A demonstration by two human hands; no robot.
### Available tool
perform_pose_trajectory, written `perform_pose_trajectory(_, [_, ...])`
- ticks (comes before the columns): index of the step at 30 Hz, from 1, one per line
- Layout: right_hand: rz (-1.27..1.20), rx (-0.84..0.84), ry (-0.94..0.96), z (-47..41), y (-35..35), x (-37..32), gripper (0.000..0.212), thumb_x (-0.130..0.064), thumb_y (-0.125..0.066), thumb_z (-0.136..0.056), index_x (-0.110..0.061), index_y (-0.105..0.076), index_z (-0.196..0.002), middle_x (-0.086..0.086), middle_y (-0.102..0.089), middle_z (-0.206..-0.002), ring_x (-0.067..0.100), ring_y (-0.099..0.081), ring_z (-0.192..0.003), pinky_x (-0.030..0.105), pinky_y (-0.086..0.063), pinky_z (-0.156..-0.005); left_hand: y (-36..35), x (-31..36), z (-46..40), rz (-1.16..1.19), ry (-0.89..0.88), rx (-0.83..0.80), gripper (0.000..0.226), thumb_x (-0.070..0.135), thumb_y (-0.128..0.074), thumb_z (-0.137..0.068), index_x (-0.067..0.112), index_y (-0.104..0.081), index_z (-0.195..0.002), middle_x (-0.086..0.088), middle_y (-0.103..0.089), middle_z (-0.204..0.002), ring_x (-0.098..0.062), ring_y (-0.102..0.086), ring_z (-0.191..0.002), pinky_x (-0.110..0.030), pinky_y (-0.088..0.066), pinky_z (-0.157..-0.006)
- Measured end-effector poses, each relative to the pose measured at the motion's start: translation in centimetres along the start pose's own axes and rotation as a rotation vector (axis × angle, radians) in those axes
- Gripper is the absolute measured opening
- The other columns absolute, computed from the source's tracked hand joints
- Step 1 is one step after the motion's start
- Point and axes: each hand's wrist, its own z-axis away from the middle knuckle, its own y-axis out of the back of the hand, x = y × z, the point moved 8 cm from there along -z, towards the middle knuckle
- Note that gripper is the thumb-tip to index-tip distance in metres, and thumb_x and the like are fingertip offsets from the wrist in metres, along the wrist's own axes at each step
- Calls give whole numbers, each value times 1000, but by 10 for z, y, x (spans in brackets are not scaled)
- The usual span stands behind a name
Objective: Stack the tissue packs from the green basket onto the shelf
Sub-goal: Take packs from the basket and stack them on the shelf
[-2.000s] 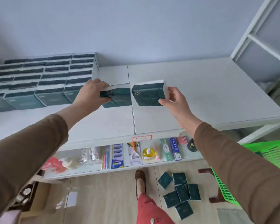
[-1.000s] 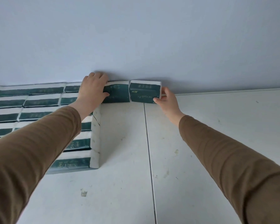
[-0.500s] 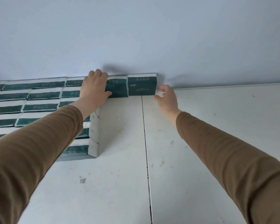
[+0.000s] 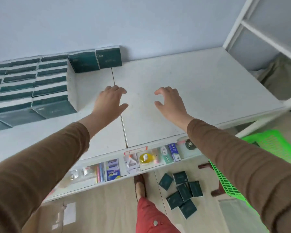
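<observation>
Two dark green tissue packs (image 4: 84,62) (image 4: 109,57) stand side by side against the wall at the back of the white shelf top (image 4: 191,84). To their left lie rows of stacked tissue packs (image 4: 35,84). My left hand (image 4: 110,102) and my right hand (image 4: 170,102) hover over the middle of the shelf, both empty with fingers apart, well in front of the two packs. The green basket (image 4: 272,148) shows at the right, below the shelf edge. Several loose tissue packs (image 4: 183,190) lie on the floor.
A lower shelf (image 4: 124,165) holds small packaged goods. A white shelf frame (image 4: 259,31) rises at the right, with a beige cloth (image 4: 279,76) behind it. My red trouser leg (image 4: 149,217) and shoe are on the wood floor.
Both hands let go of the two packs at the wall and drew back toward me. The view tilted down, bringing the lower shelf, floor and basket into sight.
</observation>
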Motion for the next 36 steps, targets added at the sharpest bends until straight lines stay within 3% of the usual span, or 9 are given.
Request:
perform_pose_trajectory(11, [33, 145, -221, 210, 109, 134, 30, -18, -63, -88, -18, -61, -118, 2, -58, -119, 24, -49, -112, 39, -40, -95, -36, 247, 75, 162, -294, -34, 42, 31, -67, -88, 18, -58, -127, -1, -61, -117, -24, -50, -107, -36, -44, -89])
perform_pose_trajectory(19, [30, 68, -500, 311, 131, 311, 30, -25, -61, -93, -18, -57, -122, 3, -56, -121, 24, -46, -117, 38, -37, -101, -147, 422, 71, 203, -425, -262, 44, 32, -64, -87, 22, -56, -129, 1, -58, -123, -23, -48, -114, -38, -44, -91])
perform_pose_trajectory(28, [-131, -208, -765, 354, 47, 535, 40, -21, -62, -93, -11, -54, -131, 11, -55, -127, 30, -50, -119, 38, -39, -100, -364, 546, 26, 38, -450, -568, 49, 31, -65, -87, 15, -53, -132, -8, -56, -127, -30, -48, -121, -43, -40, -101])
perform_pose_trajectory(36, [-203, -468, -898, 372, -93, 623, 45, -18, -60, -90, -5, -50, -132, 17, -53, -132, 34, -50, -123, 37, -38, -103, -546, 568, -2, -342, -585, -770, 44, 21, -62, -88, 13, -50, -129, -7, -51, -128, -28, -47, -118, -41, -44, -94])
